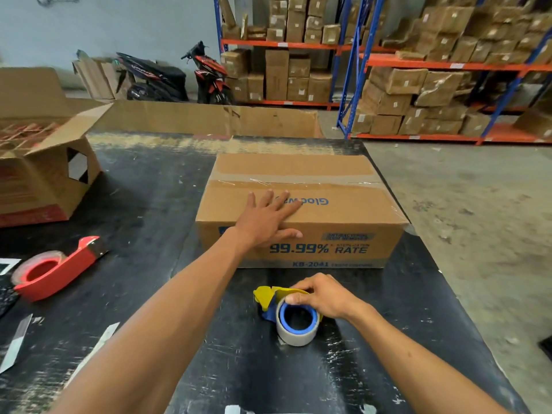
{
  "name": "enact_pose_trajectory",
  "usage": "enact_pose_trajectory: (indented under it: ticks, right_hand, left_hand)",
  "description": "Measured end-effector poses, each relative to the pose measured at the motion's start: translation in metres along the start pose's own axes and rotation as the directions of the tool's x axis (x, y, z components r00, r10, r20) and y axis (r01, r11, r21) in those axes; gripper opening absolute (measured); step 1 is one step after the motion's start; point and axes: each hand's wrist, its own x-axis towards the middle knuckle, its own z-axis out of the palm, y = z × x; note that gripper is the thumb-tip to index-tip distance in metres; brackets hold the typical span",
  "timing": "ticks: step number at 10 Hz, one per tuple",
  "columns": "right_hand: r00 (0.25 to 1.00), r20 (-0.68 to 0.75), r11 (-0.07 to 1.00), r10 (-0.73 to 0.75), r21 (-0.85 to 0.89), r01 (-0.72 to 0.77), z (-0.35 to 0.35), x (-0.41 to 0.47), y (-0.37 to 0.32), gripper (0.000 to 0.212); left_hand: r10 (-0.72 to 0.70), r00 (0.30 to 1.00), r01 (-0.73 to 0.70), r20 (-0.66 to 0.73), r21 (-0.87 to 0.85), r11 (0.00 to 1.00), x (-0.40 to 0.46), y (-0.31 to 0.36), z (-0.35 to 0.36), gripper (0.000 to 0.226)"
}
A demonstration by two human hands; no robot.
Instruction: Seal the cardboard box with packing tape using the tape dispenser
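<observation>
At table centre, the cardboard box sat closed on the black table, with a strip of clear tape running across its top seam from the 9 o'clock side to the 3 o'clock side. The left hand lay flat, palm down, on the near half of the box top. Its fingers were spread wide and pointed toward 1 o'clock, while the thumb hooked over the near top edge and touched the front face. The left forearm ran straight from the 7 o'clock corner of the view up to the box.

At 6 o'clock from the box, near but apart from it, the yellow and blue tape dispenser rested on the table. The right hand gripped it from the 3 o'clock side, fingers curled over the yellow frame and thumb pressed on the rim of the tape roll. The right wrist was bent, and the forearm entered from the 5 o'clock corner.

At 9 o'clock, well apart from both hands, a red tape dispenser lay on its side on the table. An open carton stood at 10 o'clock.
</observation>
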Motion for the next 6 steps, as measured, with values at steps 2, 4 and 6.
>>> enact_pose_trajectory:
  ticks: [2, 4, 6]
  right_hand:
    - [0.975, -0.219, 0.999, 0.045, 0.017, -0.042, -0.006, -0.03, -0.01, 0.054]
    - [0.855, -0.512, 0.935, 0.087, 0.337, 0.107, -0.028, -0.109, -0.036, 0.023]
    - [0.579, -0.814, 0.828, 0.03, 0.345, 0.442, -0.079, -0.194, -0.097, 0.029]
  left_hand:
    - [0.02, 0.999, -0.019, 0.034, -0.037, 0.999, -0.006, -0.007, -0.004, 0.082]
    - [0.005, 0.999, -0.002, 0.047, -0.057, 0.998, -0.012, -0.008, -0.002, 0.082]
    - [0.004, 1.0, -0.001, 0.026, -0.109, 0.994, -0.015, -0.01, -0.007, 0.085]
